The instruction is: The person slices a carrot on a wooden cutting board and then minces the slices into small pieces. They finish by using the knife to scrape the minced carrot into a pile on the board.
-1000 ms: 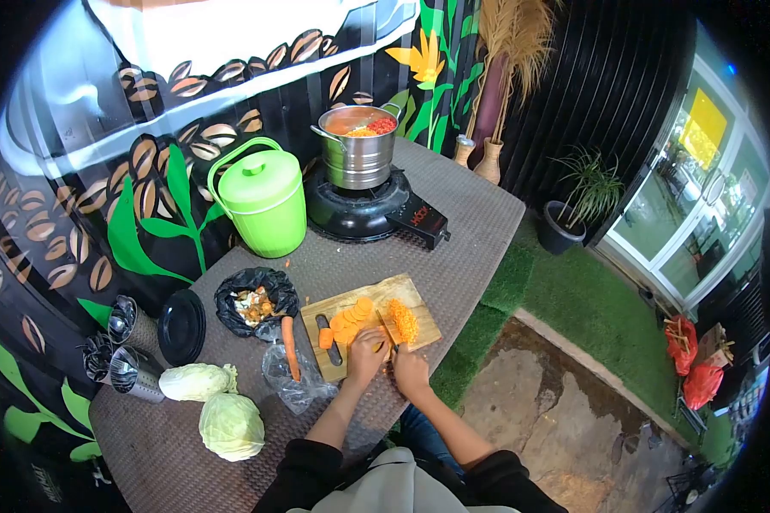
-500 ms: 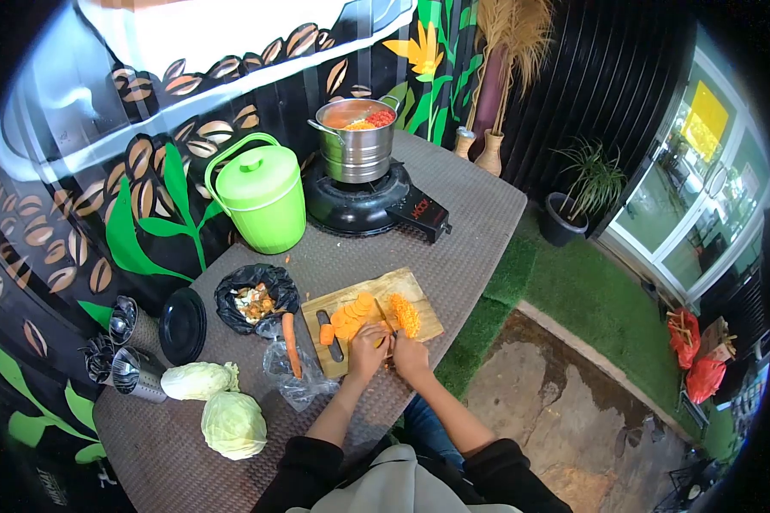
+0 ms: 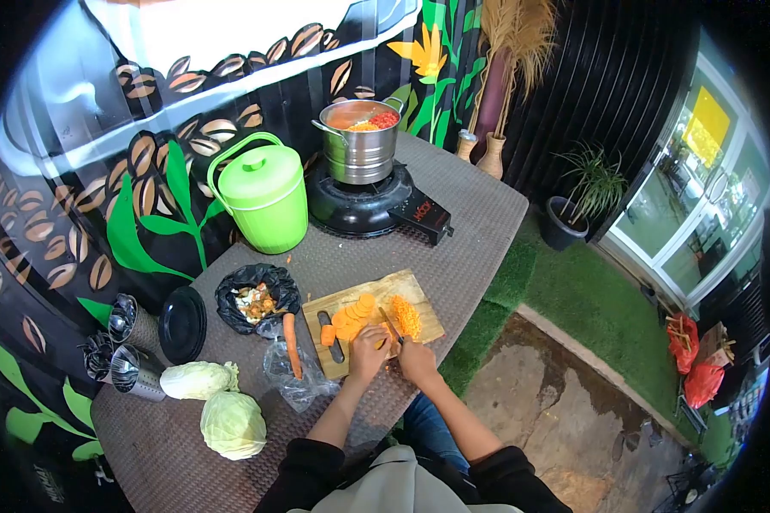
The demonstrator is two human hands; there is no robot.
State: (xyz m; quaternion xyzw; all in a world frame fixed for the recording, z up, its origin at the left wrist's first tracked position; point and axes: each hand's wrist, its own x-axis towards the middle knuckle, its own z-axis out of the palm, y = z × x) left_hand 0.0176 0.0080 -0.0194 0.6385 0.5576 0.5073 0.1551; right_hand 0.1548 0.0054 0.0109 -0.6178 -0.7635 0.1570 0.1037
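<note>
A wooden cutting board lies near the table's front edge. On it are round carrot slices and a heap of finely cut carrot. My left hand presses down on carrot pieces at the board's near edge. My right hand grips a knife whose blade points away over the board, between the slices and the heap. A whole carrot rests on a clear plastic bag left of the board.
A steel pot with orange and red contents sits on a black cooktop. A green lidded bucket, a black bag of scraps, a black plate, steel cups and two cabbages stand left. Grass lies beyond the table's right edge.
The knife in my right hand has shifted slightly on the board as it cuts. My left hand stays on the carrot. The view has moved a little.
</note>
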